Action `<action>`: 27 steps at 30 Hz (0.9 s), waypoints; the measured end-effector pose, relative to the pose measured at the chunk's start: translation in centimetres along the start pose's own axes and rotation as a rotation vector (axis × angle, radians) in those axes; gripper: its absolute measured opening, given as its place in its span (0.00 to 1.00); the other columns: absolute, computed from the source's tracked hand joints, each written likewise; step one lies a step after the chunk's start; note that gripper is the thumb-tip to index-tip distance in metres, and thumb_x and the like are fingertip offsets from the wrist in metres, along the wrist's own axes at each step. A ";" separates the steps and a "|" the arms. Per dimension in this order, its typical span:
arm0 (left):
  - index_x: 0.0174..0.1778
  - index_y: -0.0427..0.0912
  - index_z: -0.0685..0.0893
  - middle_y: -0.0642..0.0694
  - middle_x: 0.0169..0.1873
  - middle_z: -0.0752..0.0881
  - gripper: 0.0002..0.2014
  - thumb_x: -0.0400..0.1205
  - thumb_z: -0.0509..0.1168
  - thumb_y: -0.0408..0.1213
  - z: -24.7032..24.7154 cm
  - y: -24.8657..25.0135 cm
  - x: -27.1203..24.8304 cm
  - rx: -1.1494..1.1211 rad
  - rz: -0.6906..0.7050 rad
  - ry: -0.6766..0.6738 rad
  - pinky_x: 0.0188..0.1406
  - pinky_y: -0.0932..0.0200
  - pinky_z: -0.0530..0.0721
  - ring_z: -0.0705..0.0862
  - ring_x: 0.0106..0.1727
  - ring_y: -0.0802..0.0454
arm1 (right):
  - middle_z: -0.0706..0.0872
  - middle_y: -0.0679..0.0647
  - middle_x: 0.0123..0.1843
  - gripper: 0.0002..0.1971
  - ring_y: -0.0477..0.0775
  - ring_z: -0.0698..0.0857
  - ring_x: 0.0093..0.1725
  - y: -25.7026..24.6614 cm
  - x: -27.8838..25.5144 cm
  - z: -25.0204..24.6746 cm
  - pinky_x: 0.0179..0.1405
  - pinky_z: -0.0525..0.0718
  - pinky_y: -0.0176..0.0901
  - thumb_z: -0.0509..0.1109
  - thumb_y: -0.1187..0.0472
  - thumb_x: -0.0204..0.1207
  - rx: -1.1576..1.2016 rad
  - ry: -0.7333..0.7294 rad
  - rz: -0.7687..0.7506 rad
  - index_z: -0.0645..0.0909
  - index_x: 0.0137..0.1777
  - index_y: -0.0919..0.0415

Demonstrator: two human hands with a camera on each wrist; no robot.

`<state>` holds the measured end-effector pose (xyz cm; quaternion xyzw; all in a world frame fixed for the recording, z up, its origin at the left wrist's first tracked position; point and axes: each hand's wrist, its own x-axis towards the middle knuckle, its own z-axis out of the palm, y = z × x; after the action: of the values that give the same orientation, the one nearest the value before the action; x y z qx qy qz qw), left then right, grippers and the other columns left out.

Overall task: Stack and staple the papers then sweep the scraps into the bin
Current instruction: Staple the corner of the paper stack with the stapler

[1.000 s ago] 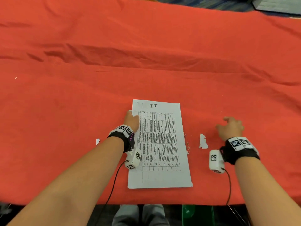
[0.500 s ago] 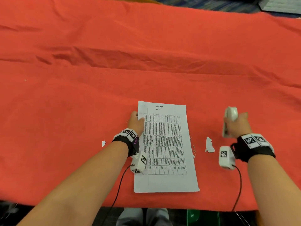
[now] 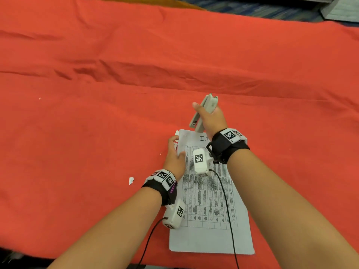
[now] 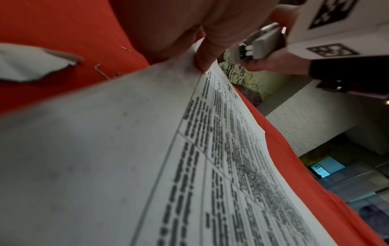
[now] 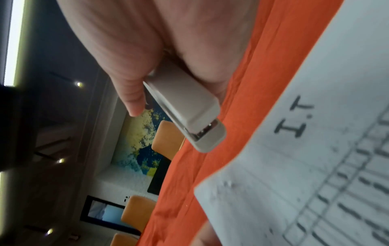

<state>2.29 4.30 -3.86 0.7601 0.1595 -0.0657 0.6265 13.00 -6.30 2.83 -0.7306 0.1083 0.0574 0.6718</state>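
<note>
A stack of printed papers [image 3: 209,202] headed "I.T" lies near the front edge of the red cloth. My left hand [image 3: 175,150] pinches its left edge just below the top left corner, thumb on top, and that corner [image 4: 147,141] is lifted a little. My right hand [image 3: 208,117] grips a grey stapler [image 3: 204,111] just beyond the top edge of the papers, its mouth pointing down at the top left corner. The right wrist view shows the stapler [image 5: 185,106] a short way off the papers [image 5: 315,166]. A white scrap [image 3: 131,180] lies left of my left wrist.
The red cloth [image 3: 97,133] covers the whole table and has folds across the middle. A torn scrap [image 4: 31,63] and loose staples [image 4: 101,69] lie on the cloth beside my left hand. A tiny white speck [image 3: 39,98] sits far left.
My right hand picked up the stapler on the right and carried it left to the top of the papers. My left hand slid up the paper's left edge toward the corner.
</note>
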 end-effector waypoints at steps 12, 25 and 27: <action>0.56 0.73 0.62 0.43 0.48 0.79 0.27 0.83 0.54 0.27 0.0 0.2 -0.3 0.003 0.061 -0.034 0.37 0.47 0.83 0.77 0.35 0.48 | 0.72 0.49 0.28 0.20 0.50 0.73 0.29 0.6 0.0 2.0 0.33 0.73 0.42 0.69 0.42 0.74 -0.168 -0.068 0.003 0.70 0.34 0.57; 0.58 0.65 0.67 0.42 0.45 0.85 0.26 0.80 0.63 0.26 -0.7 -0.4 -0.9 -0.044 0.012 -0.135 0.35 0.50 0.85 0.83 0.36 0.51 | 0.68 0.48 0.26 0.21 0.51 0.68 0.27 0.1 -0.3 3.2 0.30 0.68 0.42 0.71 0.45 0.73 -0.102 0.060 0.099 0.68 0.28 0.55; 0.63 0.52 0.70 0.43 0.50 0.87 0.18 0.82 0.62 0.28 -1.3 -0.7 -1.6 -0.030 -0.035 -0.171 0.37 0.57 0.86 0.85 0.40 0.53 | 0.69 0.49 0.27 0.19 0.51 0.69 0.27 -0.1 -0.4 3.2 0.29 0.68 0.42 0.73 0.49 0.72 -0.078 0.082 0.104 0.70 0.29 0.56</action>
<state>0.46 5.42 -3.74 0.7392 0.1197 -0.1392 0.6480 12.79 -3.05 2.72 -0.7511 0.1713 0.0665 0.6340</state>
